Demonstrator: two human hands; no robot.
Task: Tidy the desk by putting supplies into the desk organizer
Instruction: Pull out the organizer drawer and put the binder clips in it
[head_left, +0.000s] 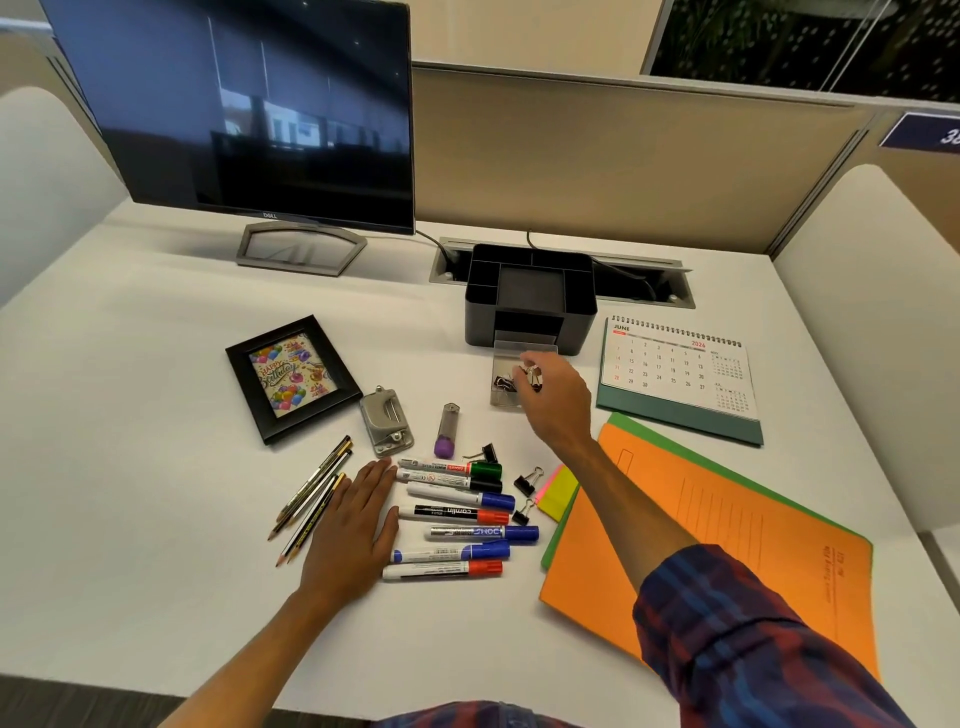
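Observation:
The black desk organizer (530, 306) stands at the back of the desk, its clear drawer (505, 397) pulled out in front with binder clips inside. My right hand (553, 397) hovers over that drawer and pinches a binder clip (534, 375). My left hand (353, 530) lies flat on the desk, partly over several pencils (314, 486). Several markers (454, 512) lie in a row beside it. Three loose binder clips (529, 480) lie near the markers, next to sticky notes (558, 491).
A hole punch (387, 422) and a purple-capped glue stick (447, 430) lie in front of a framed picture (291, 378). A desk calendar (680, 376) and orange and green folders (727, 535) fill the right side. A monitor (260, 109) stands at the back left.

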